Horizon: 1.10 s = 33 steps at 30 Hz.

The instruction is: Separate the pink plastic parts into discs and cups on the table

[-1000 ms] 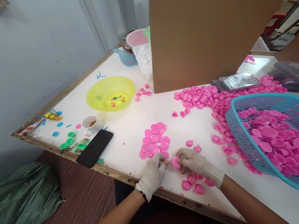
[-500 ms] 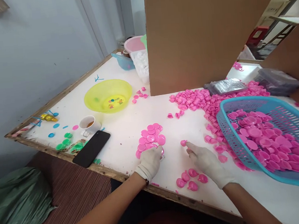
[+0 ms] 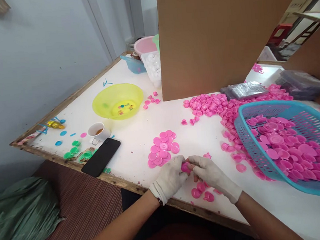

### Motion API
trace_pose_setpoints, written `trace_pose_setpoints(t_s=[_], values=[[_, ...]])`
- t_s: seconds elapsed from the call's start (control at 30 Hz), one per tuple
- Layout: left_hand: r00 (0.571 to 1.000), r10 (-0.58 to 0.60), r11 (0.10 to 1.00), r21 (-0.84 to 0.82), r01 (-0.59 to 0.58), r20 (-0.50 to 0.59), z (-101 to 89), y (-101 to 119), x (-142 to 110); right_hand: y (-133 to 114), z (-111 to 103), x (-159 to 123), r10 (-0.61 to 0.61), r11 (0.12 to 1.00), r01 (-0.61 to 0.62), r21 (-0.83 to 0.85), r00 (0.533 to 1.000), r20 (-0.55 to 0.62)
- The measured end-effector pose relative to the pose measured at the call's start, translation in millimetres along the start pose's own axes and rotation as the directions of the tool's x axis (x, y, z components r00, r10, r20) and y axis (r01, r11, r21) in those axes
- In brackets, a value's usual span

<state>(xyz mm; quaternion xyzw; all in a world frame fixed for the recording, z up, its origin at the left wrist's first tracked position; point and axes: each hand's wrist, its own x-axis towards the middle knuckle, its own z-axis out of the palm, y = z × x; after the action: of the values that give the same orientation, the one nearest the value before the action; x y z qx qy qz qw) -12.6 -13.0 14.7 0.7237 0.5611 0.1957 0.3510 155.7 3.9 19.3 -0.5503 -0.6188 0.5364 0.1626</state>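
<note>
My left hand (image 3: 172, 177) and my right hand (image 3: 212, 171), both in white gloves with some bare fingertips on the right, meet near the table's front edge. Both are closed on a small pink plastic toy piece (image 3: 185, 167); the fingers cover most of it, so I cannot tell whether it is a cup, a saucer or both. Left of it lies a pile of flat pink toy saucers (image 3: 163, 146). Several pink cup-and-saucer pieces (image 3: 208, 196) lie below my right hand, partly covered. One small pink cup (image 3: 207, 155) shows just behind that hand.
A blue basket (image 3: 259, 105) of pink saucers stands at the right, beside heaped pink cups (image 3: 209, 104). Cardboard (image 3: 214, 36) rises behind. Leftward are a yellow bowl (image 3: 102, 106), a white cup of brown liquid (image 3: 96, 130), a black phone (image 3: 101, 157) and green pieces (image 3: 74, 150).
My left hand has moved right from the saucer pile, and my right hand has drawn in to meet it. Both now grip one pink piece. The view has shifted slightly.
</note>
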Motion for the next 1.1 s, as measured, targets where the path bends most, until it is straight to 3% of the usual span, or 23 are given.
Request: trace_pose_setpoints(t_s=[0.07,0.1,0.13,0.2,0.3,0.47,0.67,0.9,1.1], values=[[0.998,-0.01,0.98,-0.2,-0.003,-0.063,4.8,1.6,2.9,-2.6,-4.3,7.1,0.045,0.991,-0.044,0.13,0.999,0.0],[0.995,-0.071,0.947,-0.317,0.046,-0.068,7.4,1.2,5.5,-1.6,-6.1,10.7,0.068,0.985,-0.064,0.159,0.998,-0.018],[0.987,-0.155,0.892,-0.435,0.126,-0.032,10.0,0.2,8.7,1.0,-7.4,14.2,0.091,0.982,-0.084,0.171,0.995,-0.034],[0.938,-0.32,0.731,-0.594,0.336,0.137,15.6,-3.0,15.5,9.9,-7.1,21.2,0.136,0.978,-0.13,0.16,0.99,-0.027],[0.856,-0.399,0.583,-0.629,0.514,0.33,24.6,-8.2,24.2,25.3,0.1,29.5,0.188,0.973,-0.191,0.128,0.982,0.036],[0.849,-0.366,0.512,-0.68,0.525,0.38,33.6,-16.4,31.7,35.5,6.7,34.3,0.233,0.927,-0.278,0.25,0.953,0.196],[0.785,-0.423,0.532,-0.576,0.62,0.453,28.9,-19.6,40.9,26.9,-4.5,38.0,0.238,0.91,-0.331,0.251,0.911,0.338],[0.806,-0.312,0.513,-0.625,0.589,0.503,24.2,-23.4,43.5,24.1,-12.5,43.7,0.295,0.873,-0.431,0.23,0.84,0.454],[0.797,-0.348,0.584,-0.552,0.596,0.493,34.2,-30.9,46.4,34.2,-6.6,44.6,0.301,0.879,-0.414,0.237,0.867,0.397]])
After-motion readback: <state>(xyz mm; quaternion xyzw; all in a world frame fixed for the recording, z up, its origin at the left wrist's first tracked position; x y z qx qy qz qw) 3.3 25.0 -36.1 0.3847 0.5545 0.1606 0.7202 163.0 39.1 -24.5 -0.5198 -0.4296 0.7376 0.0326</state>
